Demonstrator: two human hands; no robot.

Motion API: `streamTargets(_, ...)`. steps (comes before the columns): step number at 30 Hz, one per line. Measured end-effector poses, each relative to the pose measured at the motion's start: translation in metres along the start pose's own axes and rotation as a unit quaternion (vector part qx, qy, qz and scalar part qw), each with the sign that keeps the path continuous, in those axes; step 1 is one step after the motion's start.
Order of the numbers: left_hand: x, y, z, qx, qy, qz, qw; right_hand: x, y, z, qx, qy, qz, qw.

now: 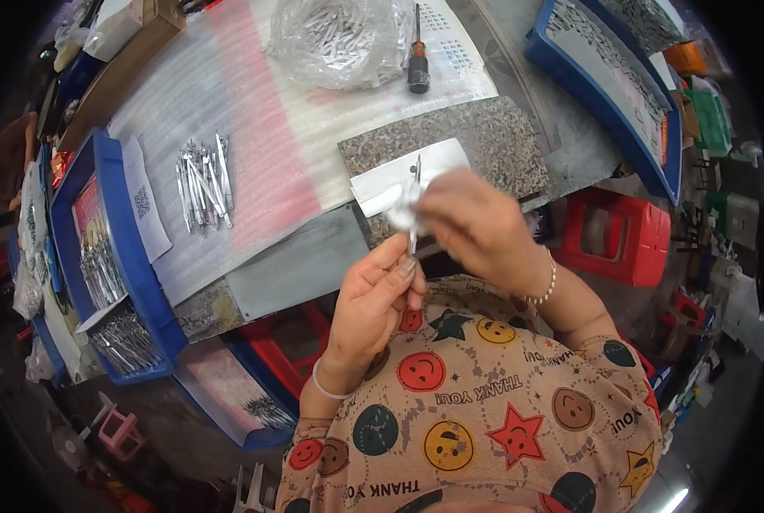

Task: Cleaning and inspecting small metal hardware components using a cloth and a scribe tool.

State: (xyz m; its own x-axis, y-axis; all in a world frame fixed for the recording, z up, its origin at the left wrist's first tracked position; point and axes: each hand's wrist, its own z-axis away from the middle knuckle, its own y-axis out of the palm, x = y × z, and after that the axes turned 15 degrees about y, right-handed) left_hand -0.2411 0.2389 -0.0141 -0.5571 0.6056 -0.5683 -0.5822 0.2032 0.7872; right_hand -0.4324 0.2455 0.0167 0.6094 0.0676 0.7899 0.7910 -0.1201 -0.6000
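My left hand (375,289) pinches the lower end of a slim silver metal tool (413,244), its fingers closed around it. The tool points away from me, and a thin dark tip (416,165) shows beyond my hands. My right hand (476,224) is smeared by motion, with its fingers closed on a white cloth or tissue (402,214) against the tool's middle. Beneath them, a folded white sheet (373,190) lies on a speckled stone slab (506,141). The middle of the tool is hidden by the cloth and fingers.
Several silver tools (202,188) lie on a foam sheet (258,137). A plastic bag of metal pieces (339,38) and a screwdriver (418,68) are at the back. Blue trays stand left (161,329) and right (675,154). A red stool (643,244) stands at the right.
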Motion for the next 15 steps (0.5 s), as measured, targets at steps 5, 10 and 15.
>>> streamTargets(5, -0.002, -0.002, 0.001, 0.003, -0.031, 0.01, 0.999, 0.015, 0.007, 0.019, 0.023, -0.031, -0.008, 0.999)
streamTargets(10, 0.002, -0.003, -0.001, 0.003, -0.027, 0.05, 0.998, 0.005, 0.002, 0.008, 0.014, 0.035, 0.004, 0.999)
streamTargets(15, 0.003, -0.003, 0.003, 0.008, -0.032, 0.0, 0.999, 0.003, 0.006, 0.006, -0.005, 0.012, 0.03, 0.999)
